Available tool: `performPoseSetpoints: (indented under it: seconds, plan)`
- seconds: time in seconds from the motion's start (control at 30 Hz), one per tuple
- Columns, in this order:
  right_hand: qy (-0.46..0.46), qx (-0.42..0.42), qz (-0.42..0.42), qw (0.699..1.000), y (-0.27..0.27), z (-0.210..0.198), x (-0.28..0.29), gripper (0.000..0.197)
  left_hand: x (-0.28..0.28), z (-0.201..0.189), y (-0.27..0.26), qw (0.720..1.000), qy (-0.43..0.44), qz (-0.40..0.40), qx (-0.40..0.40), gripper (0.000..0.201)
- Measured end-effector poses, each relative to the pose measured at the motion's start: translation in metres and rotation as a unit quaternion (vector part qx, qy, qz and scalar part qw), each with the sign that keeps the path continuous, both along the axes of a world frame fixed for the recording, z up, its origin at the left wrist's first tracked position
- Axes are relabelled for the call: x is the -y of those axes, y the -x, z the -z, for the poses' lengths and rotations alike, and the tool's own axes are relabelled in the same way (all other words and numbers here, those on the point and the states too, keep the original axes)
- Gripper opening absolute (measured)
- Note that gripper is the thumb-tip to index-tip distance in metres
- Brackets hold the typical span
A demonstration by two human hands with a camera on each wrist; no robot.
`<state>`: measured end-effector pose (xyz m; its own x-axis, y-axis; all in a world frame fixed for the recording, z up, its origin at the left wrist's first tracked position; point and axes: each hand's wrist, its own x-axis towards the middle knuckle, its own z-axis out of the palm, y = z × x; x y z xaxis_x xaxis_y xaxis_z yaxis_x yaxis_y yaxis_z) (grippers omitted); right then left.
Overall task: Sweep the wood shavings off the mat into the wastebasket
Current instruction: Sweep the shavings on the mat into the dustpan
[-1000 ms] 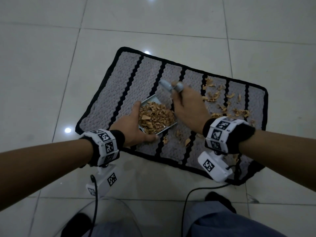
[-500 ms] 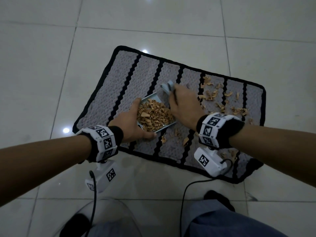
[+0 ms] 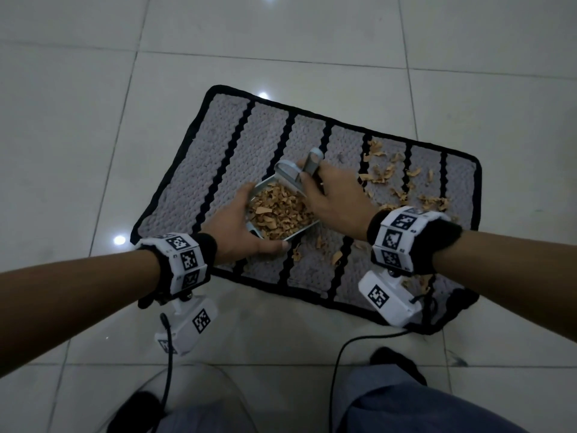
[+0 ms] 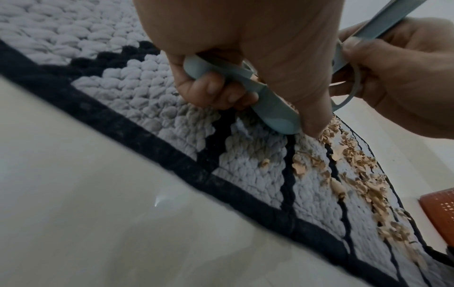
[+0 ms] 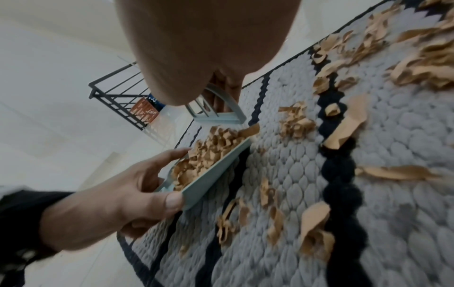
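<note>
A grey mat (image 3: 199,170) with black stripes lies on the tiled floor. On it sits a light-blue dustpan (image 3: 263,182) heaped with wood shavings (image 3: 278,214). My left hand (image 3: 249,221) grips the pan's left side, thumb on the near rim (image 5: 172,200). My right hand (image 3: 315,182) holds the pan's loop handle (image 5: 228,103) together with a grey brush handle (image 3: 312,160). Loose shavings (image 3: 384,173) are scattered over the mat's right part and in front of the pan (image 3: 335,257). An orange perforated basket (image 4: 439,215) stands past the mat's far end.
A black metal rack (image 5: 117,97) holding a package stands on the floor beyond the mat. Cables hang from both wrist units (image 3: 340,354). My knees (image 3: 406,410) are at the bottom of the head view, beside a clear curved object (image 3: 150,389).
My right hand has moved left with the brush, from the shavings beside the pan to the pan's handle. My left hand has kept its grip on the pan.
</note>
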<state>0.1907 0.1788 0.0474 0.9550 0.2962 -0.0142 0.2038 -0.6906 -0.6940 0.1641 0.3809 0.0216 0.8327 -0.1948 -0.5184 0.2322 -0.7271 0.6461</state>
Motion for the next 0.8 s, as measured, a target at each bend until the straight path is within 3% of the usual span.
performPoseSetpoints:
  seconds: [0.17, 0.37, 0.5, 0.63, 0.8]
  plan:
    - [-0.04, -0.011, 0.033, 0.999, -0.006, -0.019, 0.011, 0.029, -0.011, -0.001, 0.002, 1.0, 0.021, 0.007, 0.009, 0.127]
    - [-0.152, -0.102, 0.061, 0.981, 0.0, -0.031, 0.017, 0.014, -0.035, -0.012, 0.014, 0.998, 0.009, 0.064, 0.023, 0.126]
    - [-0.173, -0.125, 0.095, 0.972, 0.009, -0.032, 0.027, 0.017, -0.055, -0.015, 0.028, 0.994, -0.017, 0.107, 0.005, 0.126]
    - [-0.127, -0.099, 0.111, 0.981, 0.021, -0.029, 0.045, 0.018, -0.064, -0.02, 0.036, 0.989, -0.055, 0.137, -0.007, 0.127]
    - [0.035, -0.005, 0.086, 0.996, 0.036, -0.029, 0.066, 0.02, -0.06, -0.02, 0.039, 0.977, -0.117, 0.179, -0.004, 0.13]
